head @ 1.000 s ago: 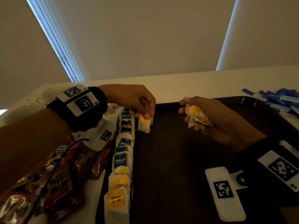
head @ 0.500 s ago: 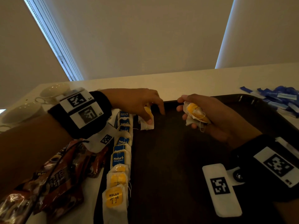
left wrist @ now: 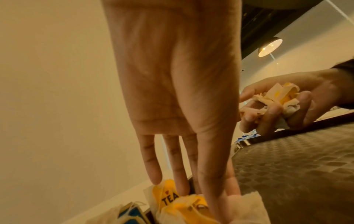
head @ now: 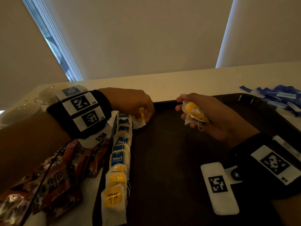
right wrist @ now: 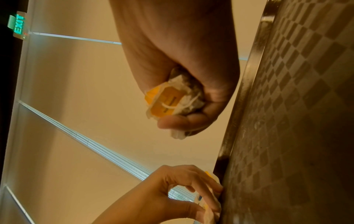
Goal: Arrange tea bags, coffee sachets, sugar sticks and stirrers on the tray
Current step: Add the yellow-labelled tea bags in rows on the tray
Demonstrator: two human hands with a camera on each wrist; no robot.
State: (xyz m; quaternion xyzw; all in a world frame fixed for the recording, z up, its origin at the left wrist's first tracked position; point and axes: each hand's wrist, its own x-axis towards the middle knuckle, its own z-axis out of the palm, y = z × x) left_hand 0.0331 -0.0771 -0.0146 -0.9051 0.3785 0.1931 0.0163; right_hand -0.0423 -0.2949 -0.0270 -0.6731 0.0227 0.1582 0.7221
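Left hand [head: 130,103] is at the far left corner of the dark tray [head: 171,160], fingers [left wrist: 210,174] straight and pointing down. The fingertips press a yellow-tagged tea bag [head: 139,119] flat against the tray floor, just right of the far end of the tea bag row [head: 120,154].

The row runs along the tray's left edge, far to near: blue-tagged bags at the far end, yellow-tagged ones nearest. The bags overlap one another.

Right hand [head: 210,115] is above the far middle of the tray, clear of its floor. Its fingers [left wrist: 275,112] are curled around a small bunch of yellow-tagged tea bags [head: 193,114], with strings hanging loose.

Coffee sachets [head: 53,176], red-brown, are piled on the bench [head: 179,82] left of the tray. Blue sugar sticks [head: 280,98] lie on the bench past the tray's far right corner. Two white cups [head: 22,111] stand at far left.
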